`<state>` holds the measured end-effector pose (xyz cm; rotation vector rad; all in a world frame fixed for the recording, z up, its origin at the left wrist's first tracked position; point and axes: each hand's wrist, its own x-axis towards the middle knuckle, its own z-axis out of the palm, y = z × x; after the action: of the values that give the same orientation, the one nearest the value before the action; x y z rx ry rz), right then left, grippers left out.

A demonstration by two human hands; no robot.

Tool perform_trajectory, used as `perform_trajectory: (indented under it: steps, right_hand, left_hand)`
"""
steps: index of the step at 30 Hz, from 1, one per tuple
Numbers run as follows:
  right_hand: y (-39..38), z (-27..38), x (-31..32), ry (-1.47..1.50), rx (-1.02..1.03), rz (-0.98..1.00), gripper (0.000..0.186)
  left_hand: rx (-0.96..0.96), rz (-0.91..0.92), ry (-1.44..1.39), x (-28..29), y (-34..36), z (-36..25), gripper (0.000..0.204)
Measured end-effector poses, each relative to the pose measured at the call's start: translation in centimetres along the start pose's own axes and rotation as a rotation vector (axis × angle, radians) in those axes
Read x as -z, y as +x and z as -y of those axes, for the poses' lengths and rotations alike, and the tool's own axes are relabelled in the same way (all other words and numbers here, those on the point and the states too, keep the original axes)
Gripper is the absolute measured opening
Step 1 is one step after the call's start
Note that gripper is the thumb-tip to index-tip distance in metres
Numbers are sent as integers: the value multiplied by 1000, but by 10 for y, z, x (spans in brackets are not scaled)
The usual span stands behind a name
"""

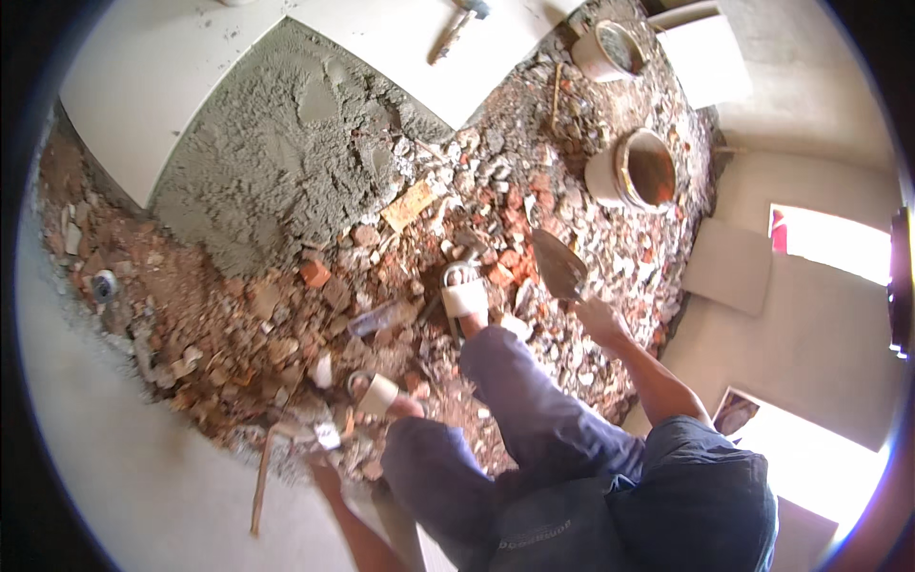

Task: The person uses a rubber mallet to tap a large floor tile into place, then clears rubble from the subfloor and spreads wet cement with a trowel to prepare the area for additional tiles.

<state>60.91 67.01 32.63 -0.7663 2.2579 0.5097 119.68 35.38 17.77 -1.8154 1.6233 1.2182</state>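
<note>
My right hand [602,319] is closed around the handle of a pointed trowel [560,265], whose blade hangs over the rubble beside my foot. Low on the left, my left hand [322,465] is smeared, and its fingers do not show clearly. Close to it is a tool with a long wooden handle [260,481]; I cannot tell whether the hand touches it. A small white piece [327,436] lies just above that hand. Grey wet mortar [276,153] is spread ahead of me, its surface rough and lumpy, between pale floor tiles [172,86].
Broken brick and stone rubble [238,324] covers the ground under my sandals. Two buckets, one nearer [631,172] and one farther [608,51], stand at the right. A mallet [459,29] lies on a far tile. A large tile [727,266] leans against the right wall.
</note>
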Motion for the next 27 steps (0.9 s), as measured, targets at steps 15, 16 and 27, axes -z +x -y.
perform_trajectory:
  steps: [15,16,27]
  right_hand:
    - [-478,-72,-76,827,-868,170,40]
    - [-480,-66,-75,861,-871,131,41]
    - [-508,-29,-105,1079,-874,109,46]
  left_hand:
    - [-54,-168,310,261,-345,52,53]
    - [-91,-260,-66,269,-331,34,51]
    - [-785,-122,587,259,-277,-108,38]
